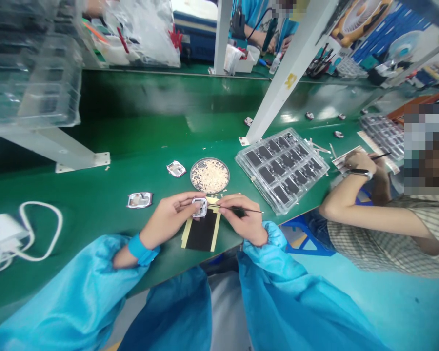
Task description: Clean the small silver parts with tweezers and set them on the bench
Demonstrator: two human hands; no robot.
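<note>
My left hand (171, 217) is closed on a small watch-like metal case (199, 207), thumb on its face. In my right hand (241, 214) is a thin pair of dark tweezers (237, 208), whose tips reach the right side of the case. Both hands are over a black mat (202, 234) edged with yellow tape. Just beyond them stands a round dish (209, 175) of small pale and dark bits. Two similar cases lie on the green table, one (176, 168) left of the dish, the other (139, 200) left of my left hand.
A clear compartment tray (283, 168) of dark parts lies right of the dish. White posts (289, 68) rise behind. At the left are a white adapter with cable (7, 234) and stacked clear trays (32, 83). A person's arm (376, 209) works at the right.
</note>
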